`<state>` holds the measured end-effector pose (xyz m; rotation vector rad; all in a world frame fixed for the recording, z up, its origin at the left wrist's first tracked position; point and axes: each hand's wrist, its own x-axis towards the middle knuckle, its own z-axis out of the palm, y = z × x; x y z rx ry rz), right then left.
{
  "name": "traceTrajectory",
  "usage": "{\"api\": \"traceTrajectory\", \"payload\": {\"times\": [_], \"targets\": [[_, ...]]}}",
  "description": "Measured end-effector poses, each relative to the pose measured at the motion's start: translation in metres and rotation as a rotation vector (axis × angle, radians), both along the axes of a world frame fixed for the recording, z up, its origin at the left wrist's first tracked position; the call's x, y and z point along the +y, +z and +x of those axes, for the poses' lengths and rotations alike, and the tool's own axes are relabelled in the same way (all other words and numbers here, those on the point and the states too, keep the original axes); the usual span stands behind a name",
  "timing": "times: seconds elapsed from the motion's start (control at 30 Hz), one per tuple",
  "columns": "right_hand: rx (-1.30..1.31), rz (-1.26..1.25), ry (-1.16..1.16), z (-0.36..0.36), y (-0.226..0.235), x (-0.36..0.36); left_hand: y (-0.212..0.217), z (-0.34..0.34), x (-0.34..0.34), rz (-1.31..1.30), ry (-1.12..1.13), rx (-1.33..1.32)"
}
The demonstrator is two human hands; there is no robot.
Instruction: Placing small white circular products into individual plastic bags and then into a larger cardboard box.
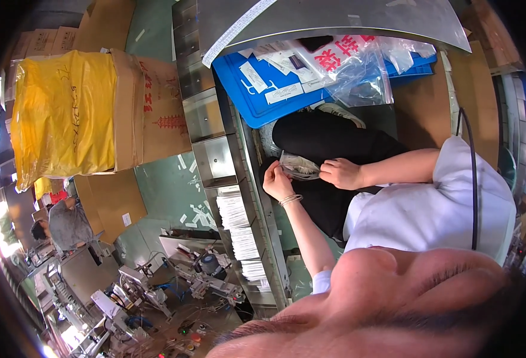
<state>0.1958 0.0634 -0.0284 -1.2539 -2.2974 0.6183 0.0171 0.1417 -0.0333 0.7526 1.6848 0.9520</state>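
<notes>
A small clear plastic bag (299, 165) with pale, finely streaked contents is stretched between my two hands, above my dark-trousered legs. My left hand (278, 181), with a bracelet at the wrist, pinches the bag's left edge. Closed on the opposite side is my right hand (340, 173), its fingers bunched at the bag's edge. What exactly lies inside the bag is too small to make out. Just beyond my knees a blue plastic tray (239, 98) holds white printed labels (284, 93) and a large clear bag (361, 83) with red print.
A metal rack (214, 161) with compartments, some filled with white paper stacks (239, 232), runs close by on the left. Farther left are a carton (155, 110) with a yellow sack (66, 113), small machines (209, 262) and a co-worker (72, 224). A grey metal panel (334, 15) overhangs the tray.
</notes>
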Motion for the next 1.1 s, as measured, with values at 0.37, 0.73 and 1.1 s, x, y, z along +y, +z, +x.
{"api": "traceTrajectory", "payload": {"times": [0.37, 0.73, 1.1], "targets": [[0.016, -0.042, 0.040, -0.003, 0.016, -0.002, 0.002, 0.005, -0.004, 0.054, 0.089, 0.026], [0.017, -0.148, -0.160, -0.003, 0.012, -0.001, 0.019, 0.023, -0.037, 0.176, 0.188, -0.072], [-0.125, -0.216, -0.131, -0.009, 0.018, 0.005, -0.010, 0.076, -0.127, -0.433, 0.383, -1.491]]}}
